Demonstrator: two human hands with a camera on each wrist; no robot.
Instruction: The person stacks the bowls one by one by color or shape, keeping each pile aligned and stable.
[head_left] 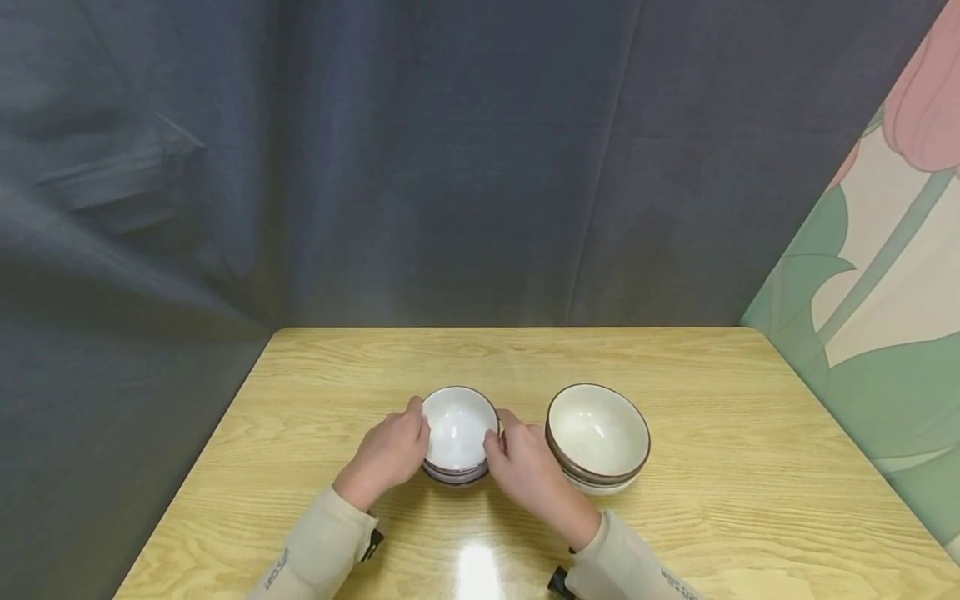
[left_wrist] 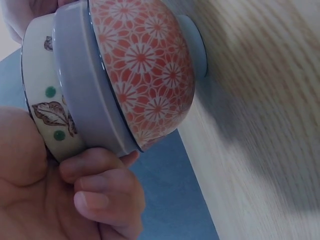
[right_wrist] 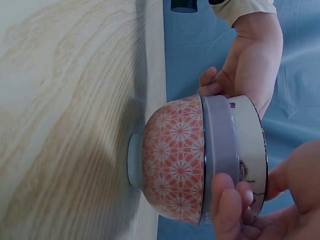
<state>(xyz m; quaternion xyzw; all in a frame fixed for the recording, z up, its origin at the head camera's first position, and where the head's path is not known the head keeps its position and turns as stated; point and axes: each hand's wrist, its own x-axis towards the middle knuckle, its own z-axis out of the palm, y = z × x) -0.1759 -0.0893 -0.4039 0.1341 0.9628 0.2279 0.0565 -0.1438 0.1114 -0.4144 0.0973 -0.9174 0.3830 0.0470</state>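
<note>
A stack of three nested bowls stands between the two hands. On top is a cream bowl (left_wrist: 39, 90) with leaf and green dot decoration and a white inside. Under it sits a plain lavender-grey bowl (right_wrist: 220, 135), and lowest a red bowl with white flowers (left_wrist: 150, 70). My left hand (head_left: 392, 450) grips the stack's left side, thumb at the top rim and fingers curled against the upper bowls. From the right side my right hand (head_left: 525, 468) holds it likewise, thumb over the rim. Whether the foot of the red bowl touches the table I cannot tell.
Right of my right hand stands a second stack, topped by a larger cream bowl (head_left: 598, 432) with a brown rim. Both stacks are on a wooden table (head_left: 720, 417). A dark curtain (head_left: 465, 167) hangs behind, and a flower-patterned cloth (head_left: 892, 333) is at the right.
</note>
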